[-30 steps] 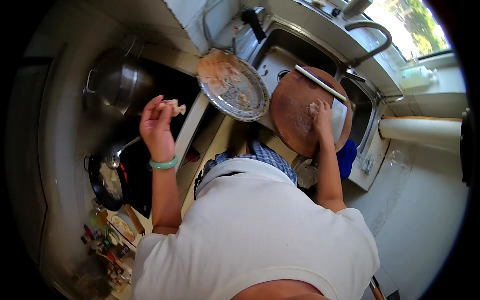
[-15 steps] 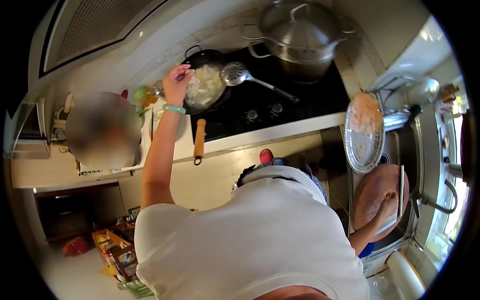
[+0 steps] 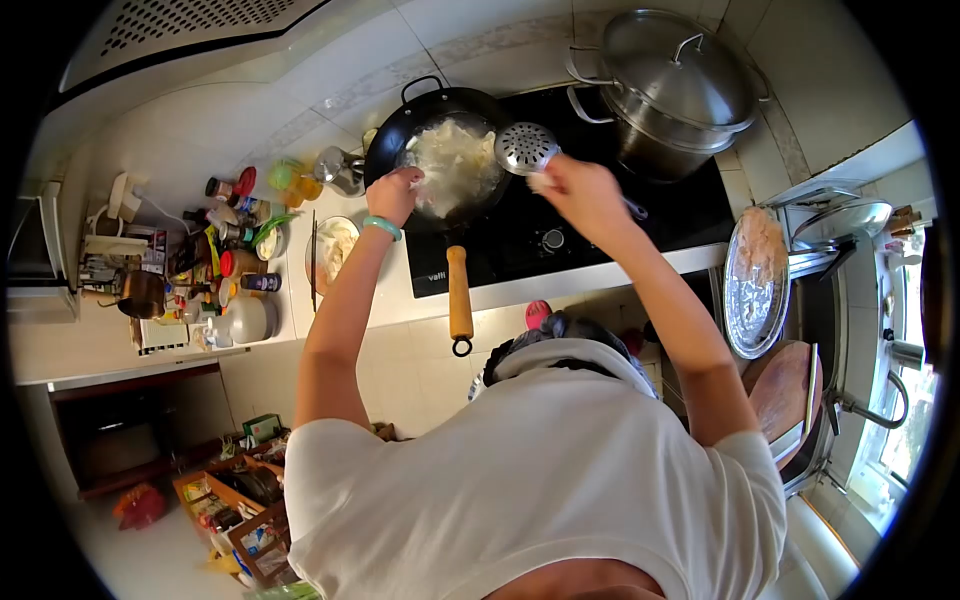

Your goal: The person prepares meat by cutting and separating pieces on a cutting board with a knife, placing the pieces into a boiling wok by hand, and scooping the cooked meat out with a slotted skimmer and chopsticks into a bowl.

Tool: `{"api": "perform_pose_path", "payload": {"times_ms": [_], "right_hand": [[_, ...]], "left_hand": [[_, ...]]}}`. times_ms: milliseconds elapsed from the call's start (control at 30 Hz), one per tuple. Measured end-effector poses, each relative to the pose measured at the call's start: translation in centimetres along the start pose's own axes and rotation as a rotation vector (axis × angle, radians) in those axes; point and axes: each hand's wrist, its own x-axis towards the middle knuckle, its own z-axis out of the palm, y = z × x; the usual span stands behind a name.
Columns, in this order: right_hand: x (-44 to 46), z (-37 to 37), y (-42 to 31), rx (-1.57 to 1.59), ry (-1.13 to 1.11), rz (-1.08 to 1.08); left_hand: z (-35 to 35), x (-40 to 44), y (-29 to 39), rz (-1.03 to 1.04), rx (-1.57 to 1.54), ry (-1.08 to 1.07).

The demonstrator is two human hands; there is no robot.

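Note:
A black wok [image 3: 385,140] stands on the cooktop, with pale sliced food [image 3: 450,160] in its middle. My left hand [image 3: 393,195], wearing a green bangle, is at the wok's left edge. Its fingers are drawn together; what they hold, if anything, is too small to name. A metal skimmer [image 3: 525,148] overlaps the wok's right side. Over the skimmer's handle is my right hand [image 3: 585,195], smeared by motion. Something pale shows at its fingertips, and I cannot tell whether it grips the handle. The wok's wooden handle [image 3: 459,290] points towards me.
A lidded steel pot [image 3: 670,100] stands at the right back of the cooktop. Pinkish food lies on a shiny oval tray [image 3: 755,315] near the sink. Behind it are a round chopping board [image 3: 785,385] and a blade. Jars and a plate [image 3: 335,250] of pale food occupy the left counter.
My right hand has left the chopping board and come over to the skimmer. My left hand stays by the wok; the pale pieces seen in its fingers before no longer show clearly.

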Motion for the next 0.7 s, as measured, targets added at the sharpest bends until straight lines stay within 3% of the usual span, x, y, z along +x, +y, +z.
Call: {"api": "perform_pose_path", "payload": {"times_ms": [100,200,233,300,367,433,467,533,567,700], "right_hand": [[5.6,7.8,-0.5,-0.085,-0.166,-0.223],[8.9,14.9,0.8,-0.364,-0.287,-0.307],[9.2,15.1,0.0,-0.37,-0.283,-0.298],[9.5,14.8,-1.3,-0.474,-0.542,-0.205],[9.1,12.6,-2.5,-0.494,-0.579,-0.17],[7.8,9.9,-2.3,-0.345,-0.158,-0.294],[7.0,7.9,-2.4,-0.361,-0.156,-0.269],[3.1,1.5,-3.0,-0.016,0.152,-0.239],[1.0,-0.9,-2.9,0.003,0.257,-0.224],[-9.5,-8.3,2.2,0.015,0.225,0.188]], "left_hand": [[-2.2,-1.1,0.0,0.084,0.035,0.062],[-6.7,-3.0,2.3,-0.049,-0.079,0.139],[-7.9,-3.8,2.8,-0.031,-0.099,0.206],[-9.8,-5.2,3.7,-0.003,-0.126,0.27],[-11.0,-6.7,4.6,0.012,-0.113,0.331],[-12.3,-7.8,6.3,0.003,-0.136,0.311],[-12.7,-8.0,6.8,0.018,-0.158,0.301],[-13.4,-8.9,9.9,-0.007,-0.247,0.282],[-13.4,-9.0,10.8,0.024,-0.302,0.282],[-12.3,-10.0,18.5,0.091,-0.578,0.163]]}}
